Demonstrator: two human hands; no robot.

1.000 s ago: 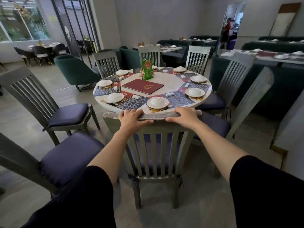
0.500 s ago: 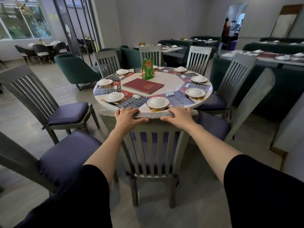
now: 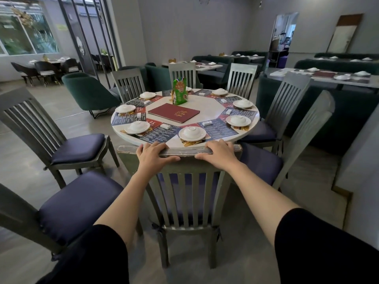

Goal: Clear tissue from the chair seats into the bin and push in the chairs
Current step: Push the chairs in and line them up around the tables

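Note:
A grey slatted chair (image 3: 184, 197) with a blue seat cushion stands directly before me, its top rail close against the rim of the round white table (image 3: 207, 103). My left hand (image 3: 152, 158) grips the top rail left of centre, thumb on the near side. My right hand (image 3: 219, 153) grips the same rail right of centre. No tissue shows on any seat, and no bin is in view.
Two pulled-out grey chairs (image 3: 67, 148) (image 3: 67, 210) stand at my left, two more (image 3: 260, 132) (image 3: 264, 162) at my right. The table carries bowls on plates, placemats, a red menu (image 3: 174, 112) and a green packet (image 3: 179, 91). Green armchairs and set tables fill the room behind.
Both hands have pushed the chair forward toward the table; its top rail now sits closer to the table rim. The grips are unchanged.

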